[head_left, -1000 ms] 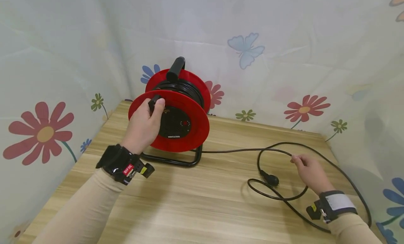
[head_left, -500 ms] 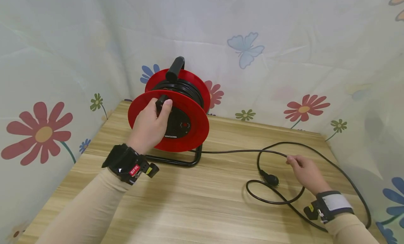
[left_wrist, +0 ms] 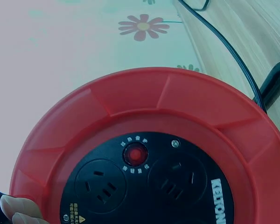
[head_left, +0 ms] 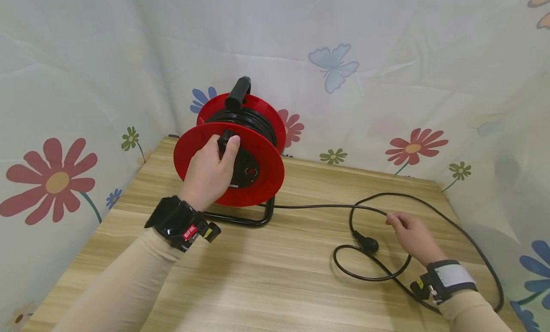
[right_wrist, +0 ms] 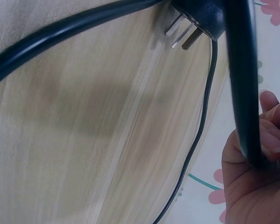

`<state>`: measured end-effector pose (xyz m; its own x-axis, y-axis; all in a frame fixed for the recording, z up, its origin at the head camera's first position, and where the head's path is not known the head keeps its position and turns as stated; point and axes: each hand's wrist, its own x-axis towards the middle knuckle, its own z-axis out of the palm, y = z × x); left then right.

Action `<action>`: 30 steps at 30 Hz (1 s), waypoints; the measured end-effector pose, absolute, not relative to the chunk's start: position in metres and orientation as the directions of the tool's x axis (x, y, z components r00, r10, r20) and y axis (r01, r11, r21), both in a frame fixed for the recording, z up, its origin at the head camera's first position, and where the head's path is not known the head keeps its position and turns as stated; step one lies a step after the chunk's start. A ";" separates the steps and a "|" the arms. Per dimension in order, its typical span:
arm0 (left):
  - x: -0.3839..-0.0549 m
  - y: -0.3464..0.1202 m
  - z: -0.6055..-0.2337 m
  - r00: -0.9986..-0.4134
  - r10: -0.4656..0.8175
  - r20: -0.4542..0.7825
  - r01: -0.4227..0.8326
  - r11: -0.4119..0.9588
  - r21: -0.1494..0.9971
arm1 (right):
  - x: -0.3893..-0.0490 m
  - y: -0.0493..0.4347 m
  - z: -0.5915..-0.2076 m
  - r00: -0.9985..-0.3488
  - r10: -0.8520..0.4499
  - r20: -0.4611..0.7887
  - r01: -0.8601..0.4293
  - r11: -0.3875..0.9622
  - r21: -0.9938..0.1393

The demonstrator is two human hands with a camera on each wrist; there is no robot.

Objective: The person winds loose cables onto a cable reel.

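Note:
A red cable reel with black cable wound on its drum stands at the back left of the table. My left hand grips the black crank knob on the reel's front disc. In the left wrist view the disc's black socket panel shows, with a red button and two outlets. My right hand pinches the black cable that runs out from the reel's base. Beyond my fingers the cable lies in loose loops, and its plug rests on the wood, three metal pins showing in the right wrist view.
The reel stands on a black tube frame with a carrying handle on top. Flower-printed curtain cloth hangs close behind and on both sides of the wooden table.
My left hand has moved right with the crank knob, over the socket panel. My right hand has drifted slightly left with the cable, and the near loop has shifted left with it.

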<state>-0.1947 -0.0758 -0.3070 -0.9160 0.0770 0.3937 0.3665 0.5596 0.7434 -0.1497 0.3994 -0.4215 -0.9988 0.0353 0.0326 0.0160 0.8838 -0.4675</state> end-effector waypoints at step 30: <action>-0.189 -0.054 -0.306 -0.914 0.076 0.398 0.360 0.603 0.711 | -0.151 0.387 -0.420 -1.000 0.016 0.012 0.009 0.879 -0.476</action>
